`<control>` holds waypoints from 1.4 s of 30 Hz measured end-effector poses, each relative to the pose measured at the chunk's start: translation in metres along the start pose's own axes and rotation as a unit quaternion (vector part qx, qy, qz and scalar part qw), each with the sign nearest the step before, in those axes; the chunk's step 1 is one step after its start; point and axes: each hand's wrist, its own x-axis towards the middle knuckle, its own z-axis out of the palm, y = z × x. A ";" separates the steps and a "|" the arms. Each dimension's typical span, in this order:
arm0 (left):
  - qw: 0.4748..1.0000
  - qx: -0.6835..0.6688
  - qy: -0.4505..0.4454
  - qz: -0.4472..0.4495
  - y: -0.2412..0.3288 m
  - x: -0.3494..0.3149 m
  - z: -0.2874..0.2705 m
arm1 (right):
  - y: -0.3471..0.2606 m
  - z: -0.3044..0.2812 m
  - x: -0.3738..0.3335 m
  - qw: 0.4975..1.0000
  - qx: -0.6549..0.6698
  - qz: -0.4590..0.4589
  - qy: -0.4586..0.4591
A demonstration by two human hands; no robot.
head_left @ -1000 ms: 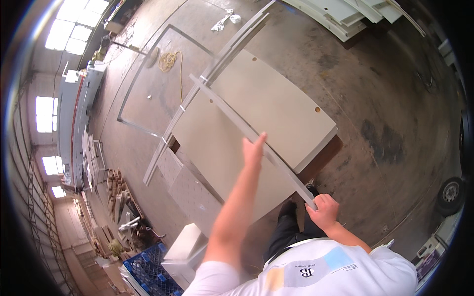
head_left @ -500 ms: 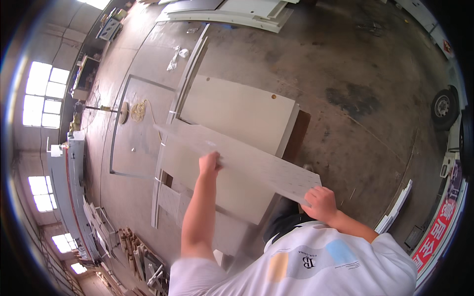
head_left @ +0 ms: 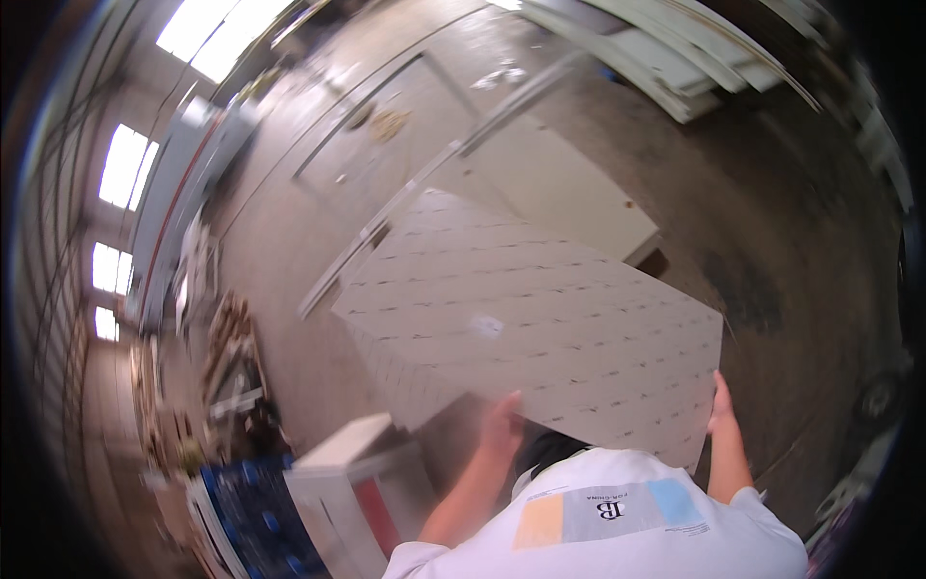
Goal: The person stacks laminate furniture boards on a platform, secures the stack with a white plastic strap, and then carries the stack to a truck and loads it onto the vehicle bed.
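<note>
A large grey panel (head_left: 540, 318) with rows of small dark print and a pale label is spread broad face up before me. My right hand (head_left: 719, 407) grips its right edge, fingers up along the side. At the near edge, my left hand (head_left: 501, 423) is closed on the panel, somewhat blurred, its fingers partly hidden. Below the panel's left corner shows another printed grey surface (head_left: 400, 381). Beyond lies a cream board (head_left: 579, 188) with small round holes, partly covered by the panel.
A long metal rail (head_left: 386, 214) lies left of the boards. At lower left stand a pale cabinet (head_left: 333, 502) with a red strip and a blue-covered stack (head_left: 265, 521). Wood pieces (head_left: 231, 357) lie beyond. White panels (head_left: 641, 63) are stacked far right; a vehicle wheel (head_left: 878, 398) is right.
The panel has turned from a steep, nearly edge-on tilt to showing its broad printed face. My left hand has come down nearer my body, and my right hand has moved right. The view has swung left.
</note>
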 end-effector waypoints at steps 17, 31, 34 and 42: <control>0.863 -0.478 0.136 0.091 -0.192 -0.195 -0.271 | 0.094 0.253 0.011 0.889 -0.425 -0.169 -0.032; 0.761 -0.537 0.285 0.224 -0.127 -0.243 -0.611 | 0.521 0.446 -0.108 0.822 -0.526 -0.173 -0.132; 0.781 -0.493 0.332 0.190 -0.127 -0.250 -0.623 | 0.596 0.436 -0.108 0.786 -0.585 -0.153 -0.131; 0.881 -0.223 0.411 0.077 -0.256 -0.291 -0.613 | 0.675 0.360 -0.151 0.586 -0.740 0.205 -0.259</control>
